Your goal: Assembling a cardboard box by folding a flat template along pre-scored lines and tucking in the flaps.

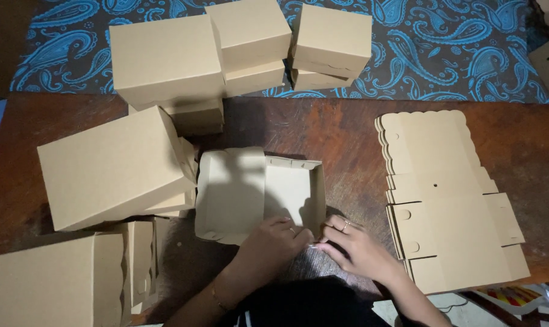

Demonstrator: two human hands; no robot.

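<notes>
Between your two hands sits the near wall of the open box (289, 194), and that wall is the relation to note. Your left hand (273, 242) and right hand (354, 247) meet at its near edge, fingertips close together at the near right corner. Both hands are curled, fingers pinched on the cardboard edge there; whether they grip a flap or only press it cannot be told in the dim light.

Box position: directly ahead of both hands, touching the fingertips. The tray part lies ahead of the right hand; its lid panel (229, 194) spreads flat ahead of and to the left of the left hand. The long axis of tray plus lid runs left to right across your view. Neither hand is clearly nearer; both are in contact at the same corner.

Surroundings: to the right of the right hand, just beside the wrist, lies a stack of flat blanks (450, 200) on the wooden surface (347, 133). To the left of the left hand, well past the lid, lie closed boxes (111, 166), some tilted against one another. Farther ahead, more closed boxes (244, 42) are stacked at the edge of a blue patterned cloth (456, 54).
</notes>
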